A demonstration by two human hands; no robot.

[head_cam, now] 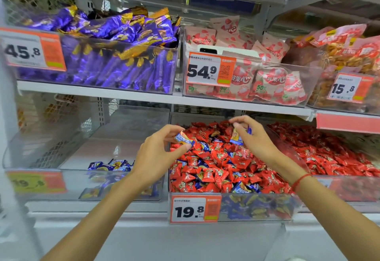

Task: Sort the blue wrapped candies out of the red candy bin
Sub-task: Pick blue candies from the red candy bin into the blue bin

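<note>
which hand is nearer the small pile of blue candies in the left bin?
Left. The left hand is just right of the blue pile; the right hand is farther right, over the red candy bin.

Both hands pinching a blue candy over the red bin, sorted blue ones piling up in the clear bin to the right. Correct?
Not quite. In the head view the left hand and right hand each pinch a blue candy over the red bin, but the sorted blue ones lie in the clear bin to the left.
</note>
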